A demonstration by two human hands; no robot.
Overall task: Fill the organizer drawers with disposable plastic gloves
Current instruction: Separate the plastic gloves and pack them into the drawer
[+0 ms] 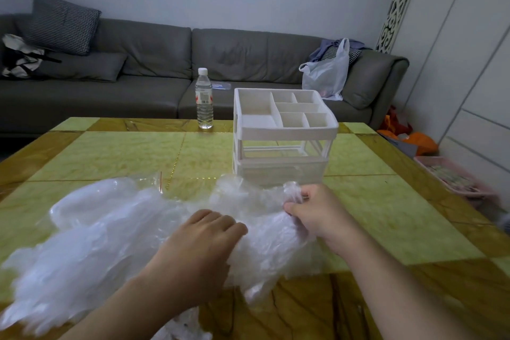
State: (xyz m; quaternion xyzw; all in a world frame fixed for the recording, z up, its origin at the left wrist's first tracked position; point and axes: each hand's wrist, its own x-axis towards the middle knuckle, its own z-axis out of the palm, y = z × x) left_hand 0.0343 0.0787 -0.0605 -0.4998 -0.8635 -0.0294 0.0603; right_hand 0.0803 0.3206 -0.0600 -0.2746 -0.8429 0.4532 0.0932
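The left hand (198,246) lies nearest, fingers curled down into the heap of gloves (110,243), which spreads over the surface (386,215) under and to the left of both hands. Just beyond it the right hand (317,210) pinches a bunched-up wad of the thin plastic between thumb and fingertips. The step in hand looks like parting one small bundle from the pile, and it should go best if the left hand pins the rest down while the right lifts slowly (the film clings and drags its neighbours along). Squeezing the wad compact first would help it fit. Just past the right hand stands the organizer (284,132); its lower drawer (281,171) faces the hands, and whether it is open I cannot tell. Further off, a water bottle (204,99).
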